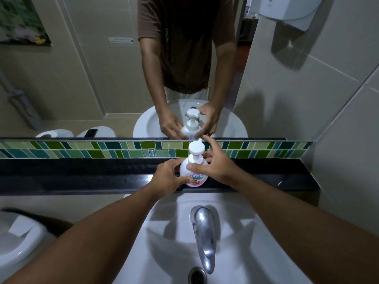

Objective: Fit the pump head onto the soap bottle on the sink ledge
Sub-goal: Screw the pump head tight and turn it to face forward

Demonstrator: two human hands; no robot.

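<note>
A white soap bottle (194, 175) with a pink and green label stands upright on the black sink ledge (102, 177). The white pump head (196, 149) sits on top of the bottle's neck, its spout pointing away toward the mirror. My left hand (168, 178) wraps the bottle's lower left side, thumb across the label. My right hand (215, 162) holds the bottle's shoulder and collar from the right, thumb in front and fingers behind. The bottle's right side is hidden by that hand.
A chrome faucet (204, 236) and drain (196, 274) sit in the white basin (256, 253) below the ledge. A mirror (102, 78) above a green tile strip (82, 149) reflects a person's torso and hands. A wall dispenser (291, 11) hangs upper right. A toilet (18, 238) is at left.
</note>
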